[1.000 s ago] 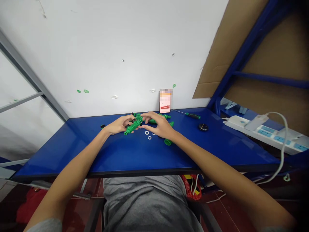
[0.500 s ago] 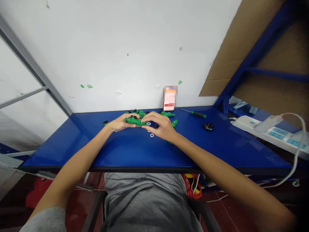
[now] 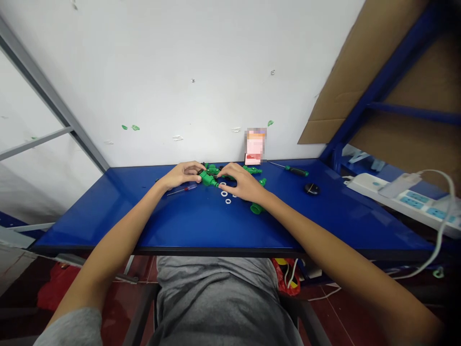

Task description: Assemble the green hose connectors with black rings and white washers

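1. Glossy blue tabletop (image 3: 201, 226) with a black front edge spans the scene, the person's grey clothing (image 3: 216, 298) before it.
2. Nearest on it, a flared green plastic cup (image 3: 256, 208) lies beside the right forearm, with small white flat rings (image 3: 224, 193) between it and the hands.
3. Just below the left fingers lies a slim screwdriver with a translucent purple-and-red handle (image 3: 190, 188); half a second ago it did not show.
4. Left hand (image 3: 180, 175) grips one end of a green plastic fitting with a narrow nozzle (image 3: 208, 178), held between both hands. Right hand (image 3: 245, 185) is curved, thumb at the nozzle tip; whether it pinches, I cannot tell.
5. That fitting lay nearly level across the hands; now it slants, nozzle down toward the right thumb. I judge it is being turned by hand, with the screwdriver out of use.
6. Behind are more green plastic fittings (image 3: 254, 169) and, rightward, a green-and-black-handled screwdriver (image 3: 297, 170).
7. Farthest, a lit phone (image 3: 254, 146) stands against the white wall (image 3: 216, 38).
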A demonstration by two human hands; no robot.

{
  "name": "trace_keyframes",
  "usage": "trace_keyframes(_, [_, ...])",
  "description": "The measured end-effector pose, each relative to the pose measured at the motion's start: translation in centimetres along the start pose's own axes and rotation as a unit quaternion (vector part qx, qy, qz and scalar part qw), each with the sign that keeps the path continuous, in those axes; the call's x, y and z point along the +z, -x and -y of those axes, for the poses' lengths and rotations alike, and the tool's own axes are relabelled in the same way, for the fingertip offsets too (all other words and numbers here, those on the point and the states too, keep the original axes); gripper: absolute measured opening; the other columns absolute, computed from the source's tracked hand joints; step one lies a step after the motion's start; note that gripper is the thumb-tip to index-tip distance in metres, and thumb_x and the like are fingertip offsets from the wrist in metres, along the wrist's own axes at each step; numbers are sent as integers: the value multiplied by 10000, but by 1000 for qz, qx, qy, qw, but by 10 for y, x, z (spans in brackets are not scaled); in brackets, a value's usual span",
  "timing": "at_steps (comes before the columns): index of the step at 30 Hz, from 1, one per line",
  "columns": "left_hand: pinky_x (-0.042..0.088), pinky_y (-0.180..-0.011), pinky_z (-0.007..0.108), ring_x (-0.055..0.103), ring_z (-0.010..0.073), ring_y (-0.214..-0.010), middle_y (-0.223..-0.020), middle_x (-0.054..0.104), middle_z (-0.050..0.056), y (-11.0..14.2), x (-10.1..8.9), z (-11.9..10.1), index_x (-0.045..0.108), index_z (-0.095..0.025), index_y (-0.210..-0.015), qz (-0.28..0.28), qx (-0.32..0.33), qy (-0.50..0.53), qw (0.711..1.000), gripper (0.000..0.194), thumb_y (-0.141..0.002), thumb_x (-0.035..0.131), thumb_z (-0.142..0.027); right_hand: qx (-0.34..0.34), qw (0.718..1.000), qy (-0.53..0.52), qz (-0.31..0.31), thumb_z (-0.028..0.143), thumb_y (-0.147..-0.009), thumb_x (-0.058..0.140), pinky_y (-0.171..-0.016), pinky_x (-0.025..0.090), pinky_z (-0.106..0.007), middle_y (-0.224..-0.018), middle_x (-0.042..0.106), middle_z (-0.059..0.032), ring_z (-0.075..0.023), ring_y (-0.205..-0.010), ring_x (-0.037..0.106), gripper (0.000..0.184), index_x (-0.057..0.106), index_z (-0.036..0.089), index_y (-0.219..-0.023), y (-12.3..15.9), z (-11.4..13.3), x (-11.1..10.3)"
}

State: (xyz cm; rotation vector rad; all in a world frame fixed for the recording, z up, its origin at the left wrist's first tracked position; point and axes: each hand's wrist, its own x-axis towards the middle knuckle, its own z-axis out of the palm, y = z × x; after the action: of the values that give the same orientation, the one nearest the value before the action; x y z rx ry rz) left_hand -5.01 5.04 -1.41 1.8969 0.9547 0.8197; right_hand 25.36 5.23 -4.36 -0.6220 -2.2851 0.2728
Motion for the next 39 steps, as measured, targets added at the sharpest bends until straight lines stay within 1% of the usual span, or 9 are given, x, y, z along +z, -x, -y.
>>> trace_keyframes(2, [525, -781, 320, 681, 168, -752, -750, 697, 10, 1, -4, 1, 762, -173, -1188, -26, -24, -18, 999, 424, -844, 888, -388, 20, 1000, -3, 13, 372, -1007, 712, -995, 588, -491, -1155, 705, -98, -307, -1132, 703, 180, 728, 270, -1155, 1, -8, -1])
trace_keyframes(4, [506, -711, 299, 647, 142, -673, -720, 686, 5, 0, -5, 1, 763, -163, -1073, -52, -32, -15, 998, 376, -825, 908, -405, 29, 999, -8, 26, 388, -1006, 708, -981, 586, -473, -1139, 709, -91, -292, -1097, 708, 173, 733, 273, -1133, 2, -12, -2])
trace_keyframes(8, [532, -652, 292, 632, 131, -605, -669, 684, 23, -4, 5, -2, 728, -157, -897, -97, -58, 11, 994, 348, -861, 882, -467, 35, 999, -7, 39, 401, -1019, 689, -946, 579, -461, -1105, 709, -90, -286, -1066, 701, 174, 731, 267, -1121, 1, -9, 0])
trace_keyframes(12, [561, -638, 290, 655, 136, -595, -645, 685, 28, -7, 17, -6, 689, -170, -861, -106, -75, 44, 991, 345, -891, 860, -467, 38, 999, -1, 23, 392, -1025, 687, -917, 574, -457, -1057, 708, -84, -287, -1031, 695, 159, 707, 257, -1107, 0, 0, 3])
trace_keyframes(18, [587, -667, 307, 688, 148, -630, -738, 718, 36, -5, 22, -8, 765, -158, -1031, -60, -86, 108, 989, 305, -898, 834, -424, 23, 999, 37, -22, 372, -1034, 700, -911, 579, -459, -1124, 657, -96, -294, -1060, 671, 181, 633, 253, -1153, 1, 16, 3])
trace_keyframes(23, [531, -634, 283, 658, 140, -597, -682, 688, 29, -2, 30, -19, 778, -165, -938, -28, -44, 62, 997, 280, -921, 798, -445, 8, 998, 63, -28, 362, -1049, 688, -911, 577, -449, -1176, 631, -101, -288, -1066, 656, 197, 615, 264, -1204, 1, 27, 8])
trace_keyframes(30, [516, -660, 274, 641, 127, -643, -790, 723, 29, 1, 30, -25, 802, -190, -1020, 15, 4, 32, 999, 298, -928, 799, -474, -6, 997, 82, -13, 393, -1057, 676, -887, 542, -433, -1077, 688, -94, -296, -1026, 654, 189, 619, 250, -1165, 2, 29, 15])
trace_keyframes(36, [540, -658, 278, 682, 163, -655, -743, 718, 45, 0, 12, -12, 782, -169, -977, 85, -58, -71, 992, 324, -941, 768, -491, 28, 996, 73, 37, 360, -1029, 650, -935, 546, -452, -1125, 711, -107, -312, -1093, 669, 138, 670, 260, -1123, 0, 22, 8])
trace_keyframes(39, [481, -577, 272, 614, 152, -541, -664, 695, 29, 1, -2, -6, 758, -180, -939, 100, -106, -111, 983, 340, -953, 717, -518, 54, 995, 79, 26, 346, -1015, 639, -923, 546, -452, -1073, 721, -99, -307, -1056, 680, 112, 690, 258, -1060, -2, 12, -3])
